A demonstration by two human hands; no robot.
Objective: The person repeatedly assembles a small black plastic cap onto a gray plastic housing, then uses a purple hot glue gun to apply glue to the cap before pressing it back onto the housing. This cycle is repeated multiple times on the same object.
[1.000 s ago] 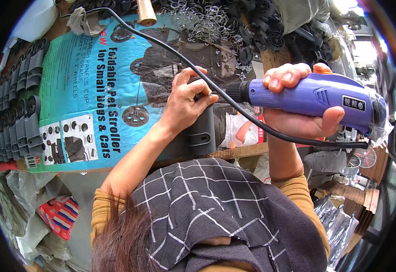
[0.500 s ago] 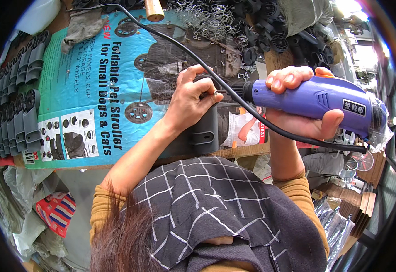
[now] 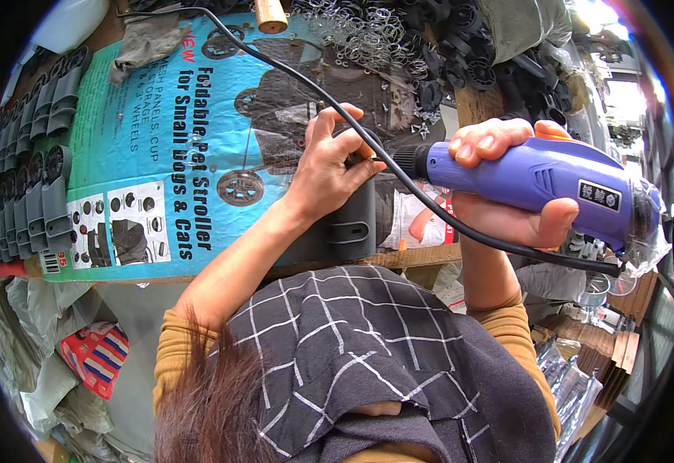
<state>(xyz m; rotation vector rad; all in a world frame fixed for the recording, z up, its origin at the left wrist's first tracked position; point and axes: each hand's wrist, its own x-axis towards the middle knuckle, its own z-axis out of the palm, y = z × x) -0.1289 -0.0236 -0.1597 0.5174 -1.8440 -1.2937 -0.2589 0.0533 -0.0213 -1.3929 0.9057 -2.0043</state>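
My left hand (image 3: 327, 163) is closed round the upper end of a dark grey plastic bracket (image 3: 350, 230) lying at the table's front edge. Thumb and forefinger pinch together there, and what lies between their tips is too small to make out. In my right hand (image 3: 499, 177) is a purple electric screwdriver (image 3: 533, 174), held sideways with its black nose pointing left at those fingertips. The tool's tip is hidden behind the power cord (image 3: 306, 83), which crosses in front of both the nose and the left fingers.
A printed blue cardboard sheet (image 3: 121, 116) covers the table. Rows of similar grey parts with wheels (image 3: 47, 189) stand at the left. Metal rings (image 3: 368, 35), small screws (image 3: 427, 116) and black plastic wheels (image 3: 479, 71) are heaped at the back. A wooden handle (image 3: 271, 15) lies at the far edge.
The view has shifted slightly, so the cardboard sits a little further right in it. Both hands keep their grips, and the screwdriver's nose stays beside the left fingertips.
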